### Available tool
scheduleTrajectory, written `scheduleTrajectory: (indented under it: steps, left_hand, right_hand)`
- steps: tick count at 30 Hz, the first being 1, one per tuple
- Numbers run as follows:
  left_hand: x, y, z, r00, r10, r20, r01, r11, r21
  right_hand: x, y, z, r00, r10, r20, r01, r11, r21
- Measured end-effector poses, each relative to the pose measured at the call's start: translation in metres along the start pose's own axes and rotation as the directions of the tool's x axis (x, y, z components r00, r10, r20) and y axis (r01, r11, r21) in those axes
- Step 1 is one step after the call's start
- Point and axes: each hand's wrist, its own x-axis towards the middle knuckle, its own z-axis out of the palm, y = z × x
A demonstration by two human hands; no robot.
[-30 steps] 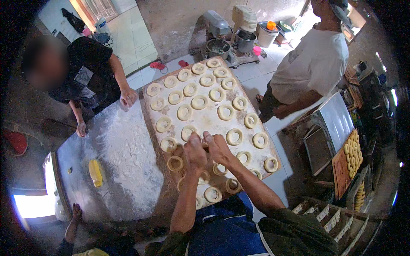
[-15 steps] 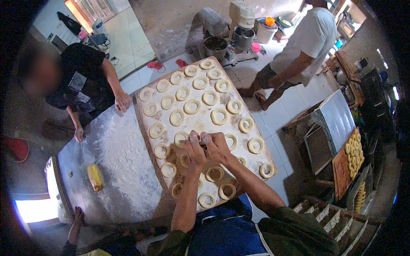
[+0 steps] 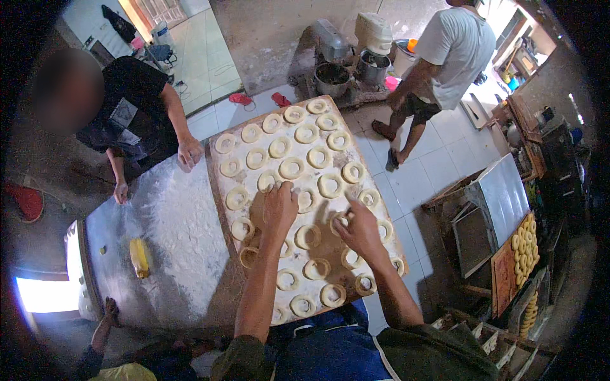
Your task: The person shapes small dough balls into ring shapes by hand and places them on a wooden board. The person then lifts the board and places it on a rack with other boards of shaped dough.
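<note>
Pale dough rings (image 3: 330,185) lie in uneven rows over a floured board (image 3: 216,171). Above its middle is my left hand (image 3: 280,204), next to a dough ring (image 3: 269,180); its fingers are bent, and their undersides are hidden. To its right, my right hand (image 3: 358,223) has its index finger and thumb apart, with the thumb at a dough ring (image 3: 338,220) partly covered by the hand. Between my two hands rests another dough ring (image 3: 306,201), touched by neither. More rings (image 3: 308,237) lie nearer to me, between my forearms.
Left of the board is a metal table (image 3: 121,235) with spread flour (image 3: 187,222) and a yellow piece (image 3: 138,258). One person (image 3: 143,108) stands across it; another's hand (image 3: 112,311) touches its near edge. Mixers (image 3: 330,47) and a walking person (image 3: 445,57) are beyond; a ring-filled tray (image 3: 502,273) stands right.
My hands were together over the board and have moved apart. A dough ring now lies between them where bare board showed. The person in the light shirt has shifted, turning away.
</note>
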Motion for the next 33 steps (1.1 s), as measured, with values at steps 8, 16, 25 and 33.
scheduleTrajectory:
  steps: [8, 16, 25, 33]
  left_hand:
    - [-0.006, -0.009, 0.017, 1.0, 0.004, -0.016, -0.006, 0.994, -0.113]
    - [-0.153, -0.063, -0.039, 0.93, -0.265, -0.253, 0.221, 0.957, -0.189]
    - [-0.316, -0.079, -0.024, 0.684, -0.663, 0.305, 0.67, 0.404, -0.622]
    - [-0.326, -0.092, 0.003, 0.605, -0.715, 0.35, 0.637, 0.172, -0.751]
  right_hand:
    - [-0.104, 0.067, -0.084, 0.95, 0.244, -0.196, -0.255, 0.966, -0.033]
    - [-0.135, 0.131, -0.084, 0.888, 0.456, 0.058, -0.459, 0.875, 0.152]
    - [-0.134, 0.129, -0.093, 0.861, 0.473, 0.186, -0.506, 0.832, 0.227]
    - [-0.131, 0.133, -0.105, 0.854, 0.393, 0.341, -0.519, 0.701, 0.489]
